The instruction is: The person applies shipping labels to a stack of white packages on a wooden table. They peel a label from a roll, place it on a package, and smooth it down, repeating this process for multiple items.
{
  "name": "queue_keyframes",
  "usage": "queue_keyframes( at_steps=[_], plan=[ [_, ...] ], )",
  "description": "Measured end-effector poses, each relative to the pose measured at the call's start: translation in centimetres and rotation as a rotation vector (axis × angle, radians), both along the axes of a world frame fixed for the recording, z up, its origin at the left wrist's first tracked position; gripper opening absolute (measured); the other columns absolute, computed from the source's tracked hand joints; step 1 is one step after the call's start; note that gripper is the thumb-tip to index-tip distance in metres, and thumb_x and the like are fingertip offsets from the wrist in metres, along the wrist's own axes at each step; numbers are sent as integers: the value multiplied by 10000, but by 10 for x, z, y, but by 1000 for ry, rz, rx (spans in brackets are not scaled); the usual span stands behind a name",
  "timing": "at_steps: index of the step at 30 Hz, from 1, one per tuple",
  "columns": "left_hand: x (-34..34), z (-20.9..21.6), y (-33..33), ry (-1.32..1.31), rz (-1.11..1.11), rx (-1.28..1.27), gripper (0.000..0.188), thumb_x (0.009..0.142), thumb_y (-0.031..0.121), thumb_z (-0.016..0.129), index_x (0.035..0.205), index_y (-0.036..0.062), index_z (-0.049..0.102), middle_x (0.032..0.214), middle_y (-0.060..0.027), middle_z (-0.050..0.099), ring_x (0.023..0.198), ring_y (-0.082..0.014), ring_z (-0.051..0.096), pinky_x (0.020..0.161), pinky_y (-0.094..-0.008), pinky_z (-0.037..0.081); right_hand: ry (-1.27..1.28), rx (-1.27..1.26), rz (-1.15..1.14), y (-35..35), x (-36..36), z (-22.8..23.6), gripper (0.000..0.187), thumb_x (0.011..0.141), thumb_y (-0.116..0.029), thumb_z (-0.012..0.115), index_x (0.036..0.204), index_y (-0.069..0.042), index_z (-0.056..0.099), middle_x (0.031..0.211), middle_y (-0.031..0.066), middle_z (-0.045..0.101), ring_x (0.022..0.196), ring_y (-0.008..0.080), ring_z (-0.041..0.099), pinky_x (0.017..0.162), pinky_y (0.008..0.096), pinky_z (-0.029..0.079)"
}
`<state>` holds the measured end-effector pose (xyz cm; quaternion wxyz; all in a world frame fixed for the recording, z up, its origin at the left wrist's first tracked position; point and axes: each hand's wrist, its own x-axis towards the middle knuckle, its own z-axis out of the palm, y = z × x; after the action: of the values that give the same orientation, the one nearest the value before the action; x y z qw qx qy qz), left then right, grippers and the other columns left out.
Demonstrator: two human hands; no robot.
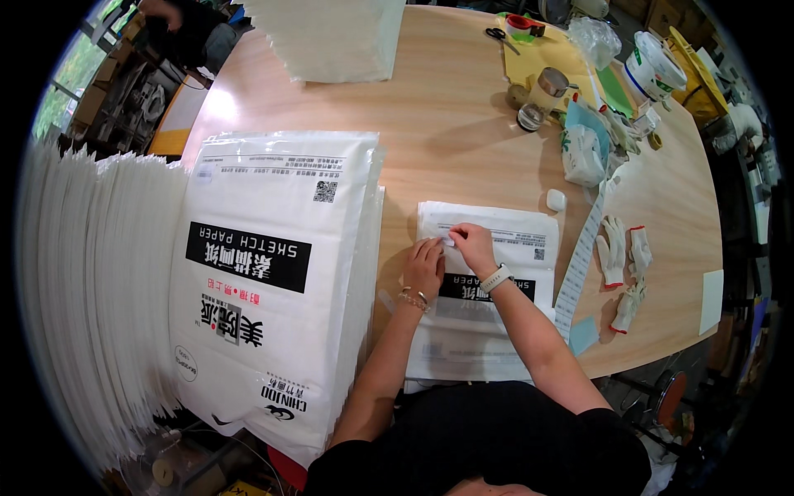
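Observation:
A white plastic packet of sketch paper [475,343] with a black printed band lies flat in front of me, its print upside down from my side. On its upper left part is a small white label [447,240], partly covered by my fingers. My right hand [474,248], with a pale watch at the wrist, pinches the label's edge between thumb and fingers. Close beside it, my left hand [423,266], wearing bracelets, rests with its fingers laid on the packet, the tips touching the label area.
A tall stack of larger sketch paper packets [248,331] stands left, beside dense white paper stacks [99,289]. A label strip [579,260], work gloves [612,252], a glass jar [542,99], scissors [500,37] and a white bucket [653,66] lie or stand right. Another paper stack [339,41] is behind.

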<state>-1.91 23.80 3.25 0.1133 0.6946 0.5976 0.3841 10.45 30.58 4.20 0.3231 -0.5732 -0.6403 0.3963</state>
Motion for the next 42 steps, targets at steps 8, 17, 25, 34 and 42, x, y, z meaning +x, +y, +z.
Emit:
queue_keyframes(
  at_steps=[8, 17, 25, 34, 42],
  plan=[
    [3, -2, -1, 28, 9, -17, 142, 723, 33, 558, 863, 28, 535, 1051, -101, 559, 1015, -298, 477, 886, -377, 376, -234, 215, 87, -3, -3, 2, 174, 698, -166, 627, 802, -28, 604, 712, 125, 597, 715, 284, 570, 623, 349, 458],
    [-7, -8, 3, 5, -40, -90, 194, 749, 62, 530, 940, 29, 552, 1050, -95, 558, 1008, -280, 484, 882, -374, 386, -642, 538, -31, 18, 52, 27, 398, 612, -290, 703, 928, -108, 545, 982, 64, 521, 889, 269, 506, 694, 359, 424],
    [-16, 9, 43, -147, 148, -66, 276, 722, 75, 589, 995, 62, 551, 1092, -105, 522, 1054, -277, 449, 903, -360, 361, -450, 168, 289, 52, 98, 44, 162, 668, -268, 653, 698, -113, 616, 721, 32, 574, 786, 202, 537, 725, 369, 394],
    [4, 85, 24, 234, 132, 138, 344, 617, 178, 705, 933, 123, 583, 1030, -43, 548, 1077, -227, 412, 920, -376, 327, -588, 789, 294, 6, 99, 72, 95, 732, -220, 594, 738, -130, 624, 844, 16, 587, 836, 204, 529, 725, 352, 401],
    [-2, 103, -35, 231, -305, 35, 79, 661, 162, 650, 665, 122, 582, 706, -22, 542, 728, -219, 523, 665, -362, 407, -148, 482, 209, -89, 151, 114, 156, 767, -218, 583, 779, -66, 616, 791, 87, 596, 742, 253, 556, 647, 337, 442]
  ],
)
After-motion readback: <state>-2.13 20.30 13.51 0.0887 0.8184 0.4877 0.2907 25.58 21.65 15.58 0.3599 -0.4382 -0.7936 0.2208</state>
